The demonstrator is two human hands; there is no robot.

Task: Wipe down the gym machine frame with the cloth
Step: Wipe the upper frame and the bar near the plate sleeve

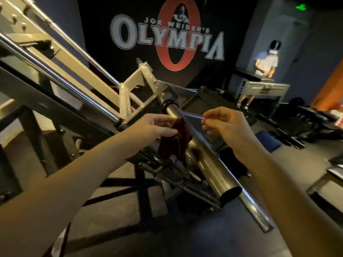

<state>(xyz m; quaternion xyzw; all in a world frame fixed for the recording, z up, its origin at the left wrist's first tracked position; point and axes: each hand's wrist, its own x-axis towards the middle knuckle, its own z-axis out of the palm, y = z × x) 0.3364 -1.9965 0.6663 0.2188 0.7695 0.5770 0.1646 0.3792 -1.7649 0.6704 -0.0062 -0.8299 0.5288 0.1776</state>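
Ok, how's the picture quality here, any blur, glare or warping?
Head view: dim room, frame bars bowed by the wide lens near the edges; glare streaks on the steel tube; left hand gripping the cloth and right hand look slightly soft; the wall logo reads clearly.

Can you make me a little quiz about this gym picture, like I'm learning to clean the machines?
1. Pick one: the left hand holds the dark cloth against A) the steel tube, B) a mirror, C) a window.
2. True or false: the right hand grips the steel tube.
3. Fill in: the big word on the wall sign is ____.

Key
1. A.
2. False: it hovers beside the tube, fingers loosely curled, holding nothing.
3. OLYMPIA.
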